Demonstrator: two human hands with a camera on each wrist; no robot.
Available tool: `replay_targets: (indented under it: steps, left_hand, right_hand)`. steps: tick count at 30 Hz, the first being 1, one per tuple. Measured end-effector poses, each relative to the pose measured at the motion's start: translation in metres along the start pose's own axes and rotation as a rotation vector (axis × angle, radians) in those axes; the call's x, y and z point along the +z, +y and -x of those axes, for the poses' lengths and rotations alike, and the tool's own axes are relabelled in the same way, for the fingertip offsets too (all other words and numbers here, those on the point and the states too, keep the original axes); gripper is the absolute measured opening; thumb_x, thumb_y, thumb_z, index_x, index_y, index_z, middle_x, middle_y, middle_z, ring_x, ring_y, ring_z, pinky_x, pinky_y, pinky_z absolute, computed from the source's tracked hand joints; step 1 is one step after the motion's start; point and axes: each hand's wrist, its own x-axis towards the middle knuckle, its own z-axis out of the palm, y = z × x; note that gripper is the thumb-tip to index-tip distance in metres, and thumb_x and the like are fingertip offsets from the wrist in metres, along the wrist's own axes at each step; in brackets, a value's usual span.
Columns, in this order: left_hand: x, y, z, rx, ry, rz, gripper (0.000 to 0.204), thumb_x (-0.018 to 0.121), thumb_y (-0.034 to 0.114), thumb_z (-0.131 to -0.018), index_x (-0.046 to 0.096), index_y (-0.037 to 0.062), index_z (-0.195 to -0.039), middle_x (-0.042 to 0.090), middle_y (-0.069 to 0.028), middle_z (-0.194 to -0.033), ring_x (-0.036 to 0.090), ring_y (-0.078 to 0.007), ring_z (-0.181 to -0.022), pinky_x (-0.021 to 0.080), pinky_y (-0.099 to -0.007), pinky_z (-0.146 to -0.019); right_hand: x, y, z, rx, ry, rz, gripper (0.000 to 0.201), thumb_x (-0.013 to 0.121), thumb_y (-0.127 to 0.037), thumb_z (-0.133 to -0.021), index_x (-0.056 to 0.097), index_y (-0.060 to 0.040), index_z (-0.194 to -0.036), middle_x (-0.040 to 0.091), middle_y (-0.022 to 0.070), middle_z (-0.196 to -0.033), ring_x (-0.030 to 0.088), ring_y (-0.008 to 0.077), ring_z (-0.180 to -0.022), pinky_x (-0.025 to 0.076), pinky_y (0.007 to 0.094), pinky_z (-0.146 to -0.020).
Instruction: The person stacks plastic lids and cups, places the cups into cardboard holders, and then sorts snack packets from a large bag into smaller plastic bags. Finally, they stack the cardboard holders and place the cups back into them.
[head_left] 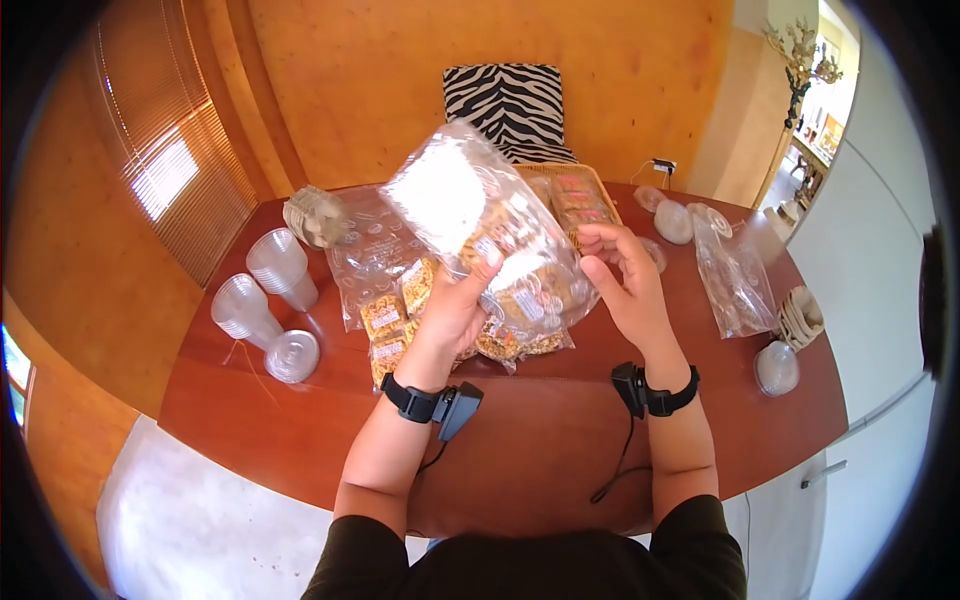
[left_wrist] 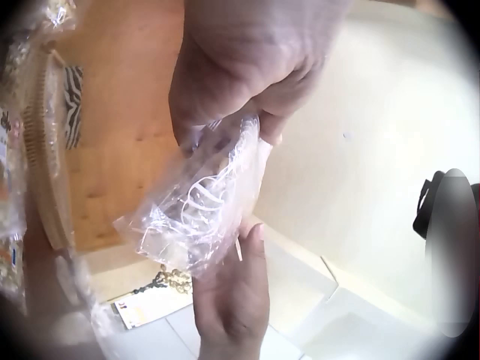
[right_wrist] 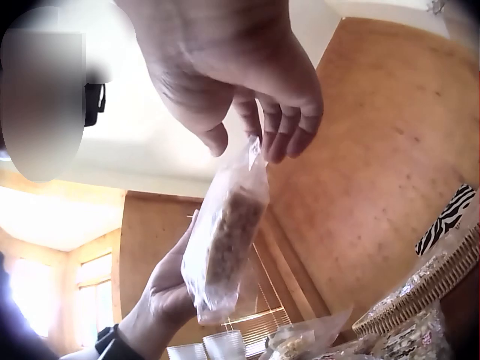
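My left hand (head_left: pixel 458 308) grips a clear plastic bag (head_left: pixel 535 235) by its near left edge, thumb on top, and holds it tilted above the table. Inside the bag are wrapped snack packets with white labels; strong glare hides part of it. In the right wrist view the bag (right_wrist: pixel 232 232) appears edge-on, with a brown crumbly block showing through. My right hand (head_left: pixel 632 285) is beside the bag's right edge, fingers loosely bent and thumb apart, fingertips right at the bag's corner. Several small golden snack packets (head_left: pixel 382 316) lie on the table below the left hand.
Behind the bag stands a wicker basket (head_left: pixel 604 190) with more packets. Stacked clear cups (head_left: pixel 277 262) and round lids (head_left: pixel 292 358) stand at left, near a printed plastic bag (head_left: pixel 362 245). At right lie another clear bag (head_left: pixel 735 285), stacked bowls (head_left: pixel 801 316) and domed lids (head_left: pixel 776 368).
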Motion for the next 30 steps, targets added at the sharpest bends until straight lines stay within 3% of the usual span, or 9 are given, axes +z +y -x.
replay_targets:
  steps: [7,10,11,14,15,18,22,25,30]
  left_hand:
    - [-0.007,-0.004,0.002,-0.202,-0.327,-0.433,0.063,0.069,0.012,-0.085,0.036,-0.0016,-0.137,0.049,-0.0125,-0.132,0.046,-0.0185,-0.12,0.039,-0.0335,-0.101]
    - [0.005,-0.009,0.003,0.137,-0.173,-0.768,0.079,0.073,0.016,-0.081,0.026,-0.0003,-0.142,0.036,-0.0167,-0.141,0.036,-0.0209,-0.129,0.034,-0.0354,-0.105]
    - [0.013,-0.011,0.003,0.437,-0.084,-0.78,0.093,0.078,0.019,-0.075,0.018,0.0016,-0.144,0.03,-0.0211,-0.142,0.031,-0.0265,-0.133,0.03,-0.037,-0.108]
    - [0.02,0.021,0.01,0.794,0.064,-1.325,0.089,0.077,0.018,-0.074,0.022,0.0035,-0.144,0.033,-0.0181,-0.14,0.031,-0.0323,-0.132,0.027,-0.0412,-0.109]
    - [0.026,0.03,0.012,0.944,0.055,-1.458,0.068,0.075,0.013,-0.075,0.041,0.0034,-0.134,0.045,-0.0179,-0.128,0.043,-0.0333,-0.122,0.035,-0.0394,-0.103]
    - [0.024,0.037,0.015,0.698,-0.025,-1.419,0.042,0.073,0.007,-0.076,0.058,0.003,-0.115,0.056,-0.0155,-0.113,0.054,-0.0305,-0.109,0.042,-0.0373,-0.094]
    - [0.021,0.046,0.016,0.561,0.029,-1.301,0.015,0.071,0.011,-0.078,0.063,0.003,-0.088,0.061,-0.009,-0.086,0.056,-0.0283,-0.089,0.044,-0.0376,-0.081]
    - [0.01,0.057,0.013,0.644,-0.128,-1.503,0.012,0.07,0.007,-0.078,0.062,0.0011,-0.084,0.061,-0.0097,-0.083,0.055,-0.0273,-0.083,0.043,-0.0357,-0.078]
    - [-0.001,0.059,0.012,0.481,-0.242,-1.463,0.012,0.065,0.011,-0.084,0.059,0.0009,-0.087,0.059,-0.0107,-0.081,0.054,-0.0276,-0.079,0.042,-0.0351,-0.077]
  right_hand:
    - [0.004,-0.01,0.002,0.174,-0.176,-0.397,0.047,0.06,-0.016,-0.091,0.041,0.001,-0.131,0.055,0.0094,-0.122,0.051,0.0141,-0.11,0.042,0.0303,-0.094]
    - [0.009,-0.003,0.008,0.235,-0.099,-0.264,0.041,0.061,-0.015,-0.089,0.048,-0.0002,-0.125,0.062,0.0086,-0.109,0.057,0.0121,-0.097,0.047,0.029,-0.084]
    - [0.009,-0.005,0.008,0.216,-0.08,-0.14,0.039,0.062,-0.015,-0.088,0.05,-0.0007,-0.123,0.064,0.0091,-0.104,0.06,0.013,-0.093,0.048,0.0291,-0.081]
    - [0.013,-0.011,0.008,0.149,-0.09,0.103,0.035,0.064,-0.015,-0.086,0.054,-0.002,-0.117,0.067,0.0127,-0.092,0.065,0.0179,-0.083,0.049,0.0305,-0.074]
    - [0.016,-0.011,0.009,0.129,-0.103,0.158,0.034,0.065,-0.016,-0.085,0.056,-0.0023,-0.115,0.067,0.0141,-0.089,0.066,0.0199,-0.08,0.05,0.0311,-0.073]
    - [0.025,-0.008,0.01,0.095,-0.121,0.217,0.036,0.065,-0.017,-0.084,0.055,-0.0026,-0.115,0.066,0.0174,-0.091,0.067,0.0258,-0.081,0.05,0.032,-0.072]
    - [0.025,-0.005,0.009,0.113,-0.152,0.147,0.036,0.064,-0.016,-0.085,0.054,-0.002,-0.117,0.067,0.0137,-0.092,0.066,0.0196,-0.084,0.05,0.0316,-0.075]
    - [0.016,0.006,0.007,0.21,-0.168,-0.084,0.034,0.063,-0.014,-0.087,0.055,-0.0006,-0.117,0.066,0.0086,-0.1,0.062,0.0142,-0.089,0.049,0.0299,-0.08]
    - [0.012,0.014,0.003,0.518,-0.221,-0.472,0.029,0.059,-0.017,-0.093,0.055,0.0002,-0.116,0.06,0.0026,-0.108,0.056,0.0097,-0.095,0.046,0.0271,-0.085]
